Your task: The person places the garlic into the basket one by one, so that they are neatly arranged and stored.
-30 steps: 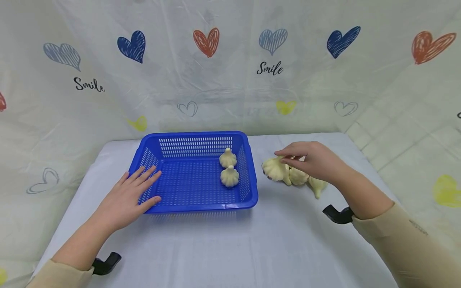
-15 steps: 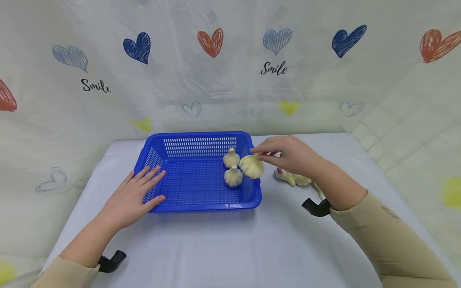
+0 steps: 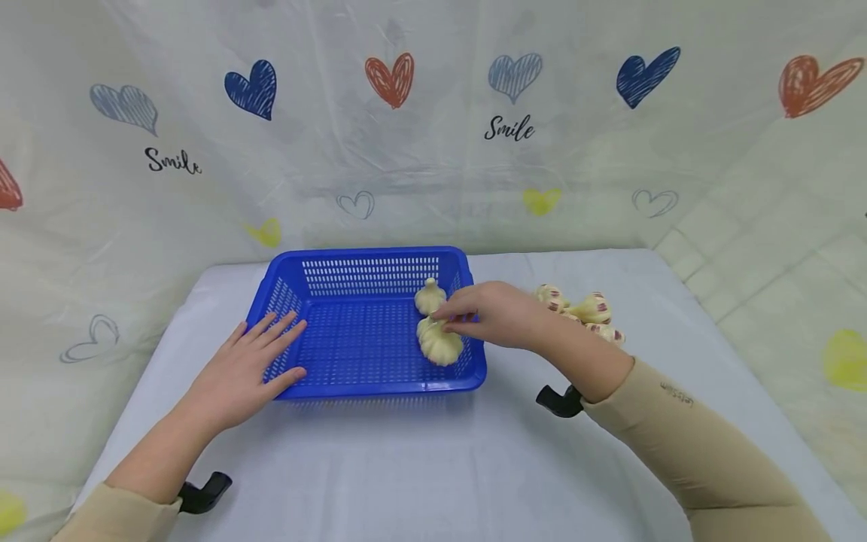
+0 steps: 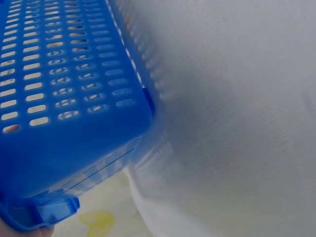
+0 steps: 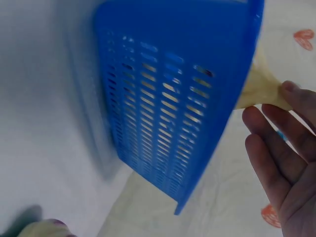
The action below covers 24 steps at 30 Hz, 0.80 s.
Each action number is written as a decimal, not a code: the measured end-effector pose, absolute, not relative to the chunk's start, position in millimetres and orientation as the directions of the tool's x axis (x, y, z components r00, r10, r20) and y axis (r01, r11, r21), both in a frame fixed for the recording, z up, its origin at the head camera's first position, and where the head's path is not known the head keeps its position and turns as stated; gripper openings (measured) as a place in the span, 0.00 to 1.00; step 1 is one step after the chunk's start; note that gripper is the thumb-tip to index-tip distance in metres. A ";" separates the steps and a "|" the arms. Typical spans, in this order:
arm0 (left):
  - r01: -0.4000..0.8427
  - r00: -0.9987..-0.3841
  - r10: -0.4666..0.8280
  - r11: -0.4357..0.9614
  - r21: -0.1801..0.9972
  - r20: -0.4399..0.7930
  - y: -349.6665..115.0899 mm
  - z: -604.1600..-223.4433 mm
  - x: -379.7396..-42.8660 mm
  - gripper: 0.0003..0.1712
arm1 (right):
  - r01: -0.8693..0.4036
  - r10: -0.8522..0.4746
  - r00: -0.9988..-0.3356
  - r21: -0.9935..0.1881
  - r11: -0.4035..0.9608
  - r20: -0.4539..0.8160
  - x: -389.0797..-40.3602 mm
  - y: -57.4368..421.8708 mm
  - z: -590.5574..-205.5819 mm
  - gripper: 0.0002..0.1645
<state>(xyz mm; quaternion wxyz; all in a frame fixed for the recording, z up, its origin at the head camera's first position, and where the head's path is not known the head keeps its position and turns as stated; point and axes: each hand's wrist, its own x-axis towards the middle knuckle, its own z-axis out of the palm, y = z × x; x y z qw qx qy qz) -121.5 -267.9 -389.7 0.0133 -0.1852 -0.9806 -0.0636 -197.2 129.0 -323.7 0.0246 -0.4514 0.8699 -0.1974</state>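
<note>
My right hand (image 3: 491, 312) pinches a garlic bulb (image 3: 440, 346) by its stem, over the right end of the blue basket (image 3: 372, 390). In the right wrist view, that bulb (image 5: 259, 89) shows just past the basket's rim, between thumb and fingers. Behind it in the basket sits another garlic bulb (image 3: 430, 298). The held bulb covers the spot where a second one lay. My left hand (image 3: 240, 376) lies across the basket's left rim, its fingers spread and straight. In the left wrist view, the basket's slotted wall (image 4: 64, 89) hides most of that hand.
Several purple-streaked garlic bulbs (image 3: 591, 307) lie in a pile right of the basket, partly behind my right forearm. A white cloth (image 3: 379, 467) covers the table. Behind it hangs a sheet (image 3: 433, 165) printed with hearts.
My right hand took a garlic bulb from the pile and carried it left over the basket's right side. The left hand stays on the rim.
</note>
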 end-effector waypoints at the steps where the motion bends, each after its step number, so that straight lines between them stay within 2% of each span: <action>1: 0.364 -0.932 0.360 0.924 0.121 0.049 -267.9 -389.7 -121.4 0.46 | -0.780 -0.801 -0.585 -0.359 0.513 0.126 -197.3 127.3 -326.1 0.15; 13: 0.369 -0.929 0.365 0.921 0.123 0.055 -270.2 -393.2 -122.1 0.45 | -0.782 -0.825 -0.564 -0.297 0.547 -0.036 -193.9 109.7 -346.8 0.13; 18: 0.372 -0.928 0.368 0.920 0.125 0.060 -269.9 -392.2 -122.1 0.45 | -0.787 -0.819 -0.570 -0.242 0.568 -0.068 -193.9 105.5 -352.8 0.14; 24: 0.369 -0.929 0.365 0.921 0.125 0.058 -268.8 -389.9 -121.4 0.46 | -0.819 -0.836 -0.545 -0.167 0.549 -0.072 -194.6 104.7 -356.4 0.13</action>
